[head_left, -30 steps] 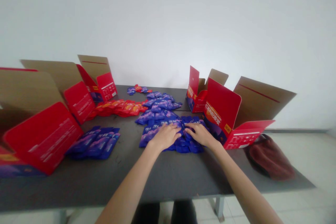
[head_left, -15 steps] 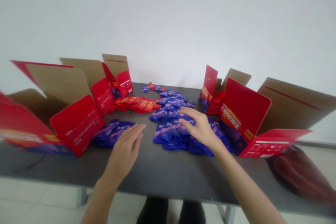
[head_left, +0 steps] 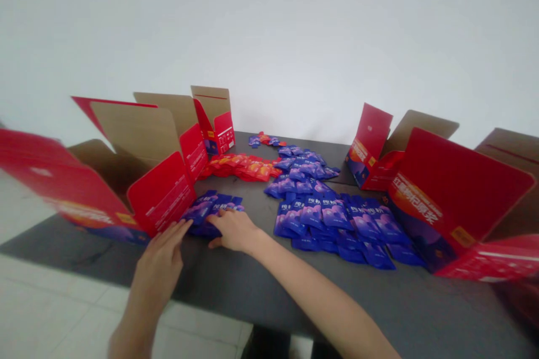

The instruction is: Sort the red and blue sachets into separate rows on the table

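Stack of blue packets (head_left: 202, 207) lies near table's (head_left: 252, 283) front edge, left of centre, beside open box (head_left: 162, 193). Left hand (head_left: 160, 262) flat at stack's corner, grasping nothing; right hand (head_left: 236, 230) over stack, hold cannot be told. Judged mid-way: larger pile (head_left: 334, 216) in overlapping rows, boxes unclosed.

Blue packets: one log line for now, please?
right hand: on smaller blue pile | left hand: beside it | red box left of pile: open
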Motion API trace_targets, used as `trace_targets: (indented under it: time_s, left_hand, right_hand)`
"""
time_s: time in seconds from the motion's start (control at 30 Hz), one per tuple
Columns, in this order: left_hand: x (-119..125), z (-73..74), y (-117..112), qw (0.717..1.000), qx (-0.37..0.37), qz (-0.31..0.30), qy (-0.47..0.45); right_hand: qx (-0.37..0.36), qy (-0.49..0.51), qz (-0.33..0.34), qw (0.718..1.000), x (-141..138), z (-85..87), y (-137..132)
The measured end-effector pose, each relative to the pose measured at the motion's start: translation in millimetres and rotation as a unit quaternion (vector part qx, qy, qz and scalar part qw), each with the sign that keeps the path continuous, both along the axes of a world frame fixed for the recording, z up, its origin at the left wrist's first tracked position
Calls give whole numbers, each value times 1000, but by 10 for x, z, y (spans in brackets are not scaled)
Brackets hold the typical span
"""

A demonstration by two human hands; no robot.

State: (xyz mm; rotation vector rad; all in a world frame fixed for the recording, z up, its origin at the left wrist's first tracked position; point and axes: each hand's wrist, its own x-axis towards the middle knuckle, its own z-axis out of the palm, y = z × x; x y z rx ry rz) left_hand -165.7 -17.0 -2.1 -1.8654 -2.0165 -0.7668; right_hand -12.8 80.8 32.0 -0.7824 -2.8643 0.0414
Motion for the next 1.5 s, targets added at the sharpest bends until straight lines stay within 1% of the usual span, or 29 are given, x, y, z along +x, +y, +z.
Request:
trace_targets:
  time_s: [0.1,0.2,0.27,0.33,0.43,0.5,0.57,0.67,0.77,0.87,0.93,1.0,1.03,1.1,1.17,1.23,1.33,1.4,1.43,1.5]
  left_hand:
    - [-107,44,166,999,-32,-41,-12]
    - [-151,0,316,995,-63,-73,-14]
    - [-158,-27,359,994,-76,-82,-16]
    - [-148,-24,353,993,-93,-76,-16]
    - [-111,33,305,993,-114,-23,2]
    - [-84,75,284,993,-118,3,20]
    - [-62,100,277,993,-118,0,26]
    - [-46,107,276,993,-115,-23,21]
    - [-55,89,278,994,-95,-28,52]
    - [-90,61,310,995,-71,-28,66]
    - [-111,48,341,994,-101,-22,47]
    - [-112,57,355,989,-142,-9,35]
    - [-103,76,349,988,-151,-5,37]
    - [-63,153,311,989,-137,5,58]
    - [14,291,257,991,-98,28,83]
    - [141,482,222,994,-38,41,95]
    - [472,790,271,996,54,22,71]
    - [799,941,374,994,94,-22,50]
    - [990,989,436,991,118,-50,39]
    - [1409,1031,558,982,151,-111,13]
  right_hand:
    - [51,-8,-2,999,65,12,-49]
    - [98,-1,28,995,144,1,-109]
    - [138,9,54,989,217,-3,-154]
    - [191,10,72,979,306,-5,-206]
    - [261,1,98,960,434,-24,-285]
    - [283,2,111,953,501,-44,-326]
    - [286,15,113,952,558,-45,-356]
    - [278,56,88,955,664,38,-396]
    - [275,104,64,954,857,219,-435]
    - [287,169,34,942,1147,411,-453]
    - [291,211,14,933,1367,501,-442]
    - [292,238,-10,926,1585,551,-413]
    - [295,245,-25,923,1690,565,-394]
    - [314,249,-64,914,1889,583,-353]
    - [348,253,-105,896,2078,603,-310]
    - [384,263,-139,874,2265,639,-268]
    - [411,276,-199,846,2550,712,-218]
    - [412,278,-240,834,2746,742,-200]
    - [413,277,-255,830,2843,740,-196]
    - [416,265,-269,827,3027,695,-193]
